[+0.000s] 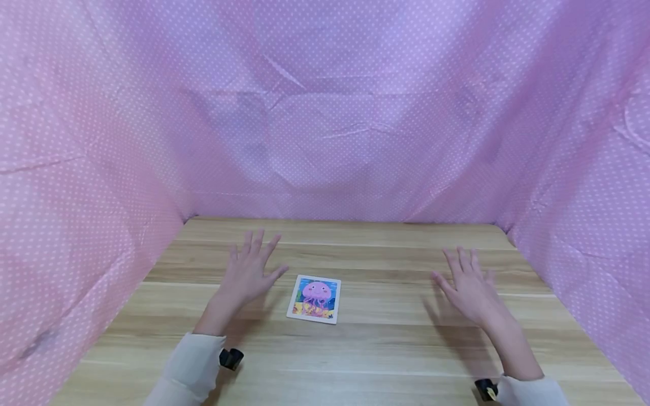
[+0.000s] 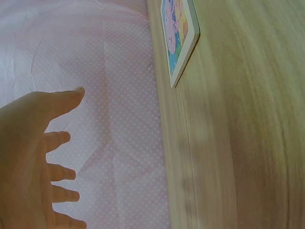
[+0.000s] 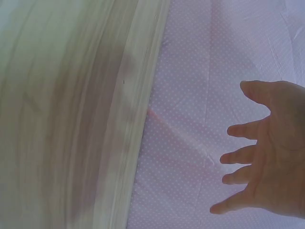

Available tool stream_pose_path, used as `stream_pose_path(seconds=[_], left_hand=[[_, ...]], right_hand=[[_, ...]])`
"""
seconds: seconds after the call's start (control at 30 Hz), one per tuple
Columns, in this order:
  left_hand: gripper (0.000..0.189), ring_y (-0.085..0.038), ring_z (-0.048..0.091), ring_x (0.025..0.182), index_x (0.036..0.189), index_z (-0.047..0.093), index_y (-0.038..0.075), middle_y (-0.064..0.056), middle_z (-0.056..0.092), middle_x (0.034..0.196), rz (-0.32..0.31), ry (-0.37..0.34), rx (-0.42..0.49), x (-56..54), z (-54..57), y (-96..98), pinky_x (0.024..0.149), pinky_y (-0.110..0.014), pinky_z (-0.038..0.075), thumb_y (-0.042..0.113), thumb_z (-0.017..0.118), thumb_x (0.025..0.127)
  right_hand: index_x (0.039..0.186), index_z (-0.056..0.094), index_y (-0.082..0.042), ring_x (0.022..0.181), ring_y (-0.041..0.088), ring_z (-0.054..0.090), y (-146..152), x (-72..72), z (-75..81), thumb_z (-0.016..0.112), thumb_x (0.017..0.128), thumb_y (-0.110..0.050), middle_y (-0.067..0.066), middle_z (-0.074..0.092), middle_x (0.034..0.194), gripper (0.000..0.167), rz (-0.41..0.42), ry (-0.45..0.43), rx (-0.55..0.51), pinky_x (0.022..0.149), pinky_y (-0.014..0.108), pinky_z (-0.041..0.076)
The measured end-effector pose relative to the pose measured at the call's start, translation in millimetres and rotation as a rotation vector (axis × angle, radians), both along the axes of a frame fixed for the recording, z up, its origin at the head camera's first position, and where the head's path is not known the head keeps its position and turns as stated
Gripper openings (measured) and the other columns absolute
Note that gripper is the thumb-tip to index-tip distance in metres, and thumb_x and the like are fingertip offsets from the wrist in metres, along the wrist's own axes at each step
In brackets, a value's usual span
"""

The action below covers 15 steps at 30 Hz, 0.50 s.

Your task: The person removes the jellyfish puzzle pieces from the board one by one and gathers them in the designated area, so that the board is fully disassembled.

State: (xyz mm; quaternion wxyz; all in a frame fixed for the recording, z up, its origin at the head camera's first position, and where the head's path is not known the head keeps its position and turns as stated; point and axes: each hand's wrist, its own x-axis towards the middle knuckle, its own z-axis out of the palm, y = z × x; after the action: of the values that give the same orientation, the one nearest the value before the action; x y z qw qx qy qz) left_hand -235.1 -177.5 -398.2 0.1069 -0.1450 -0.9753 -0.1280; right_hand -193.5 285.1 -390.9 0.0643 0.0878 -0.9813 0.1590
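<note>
A square picture tile point(image 1: 316, 299) with a pink jellyfish on a blue sea and a white border lies flat, left of the table's middle. Just left of it, my left hand point(image 1: 247, 276) hovers above the wood with fingers spread, holding nothing. The left wrist view shows the tile point(image 2: 177, 36) from the side, its pale edge thick like a board, beyond the thumb of that hand point(image 2: 28, 157). Well to the tile's right, my right hand point(image 1: 471, 290) is also raised with fingers apart and nothing in it. Its palm point(image 3: 276, 157) shows bare in the right wrist view.
The wooden table point(image 1: 386, 349) has light, striped grain and rounded far corners. Pink cloth with white dots point(image 1: 335, 135) hangs behind it and along both sides. Small black devices point(image 1: 231, 359) sit at the wrists, beside pale sleeves.
</note>
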Motion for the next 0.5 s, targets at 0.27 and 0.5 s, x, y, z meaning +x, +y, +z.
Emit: stream_pose_path(seconds=[0.27,0.5], left_hand=[[0.076,-0.045,0.008,0.149,0.16,0.028,0.02,-0.024,0.016,0.163,-0.016,0.012,0.022,1.8,1.4,1.4,0.112,-0.07,0.009,0.054,0.055,0.099],[0.072,-0.044,0.013,0.149,0.159,0.03,0.018,-0.021,0.02,0.163,-0.028,0.02,0.027,3.9,3.2,6.3,0.114,-0.066,0.011,0.051,0.054,0.1]], right_hand=[[0.154,0.025,0.006,0.142,0.06,0.006,-3.9,-3.5,0.1,0.04,0.107,-0.049,0.04,0.019,0.155,0.075,0.027,0.026,-0.014,0.095,0.085,0.014],[0.153,0.028,0.006,0.142,0.059,0.013,-10.2,-6.1,1.8,0.043,0.107,-0.044,0.038,0.02,0.155,0.07,0.051,0.039,-0.015,0.097,0.083,0.018]])
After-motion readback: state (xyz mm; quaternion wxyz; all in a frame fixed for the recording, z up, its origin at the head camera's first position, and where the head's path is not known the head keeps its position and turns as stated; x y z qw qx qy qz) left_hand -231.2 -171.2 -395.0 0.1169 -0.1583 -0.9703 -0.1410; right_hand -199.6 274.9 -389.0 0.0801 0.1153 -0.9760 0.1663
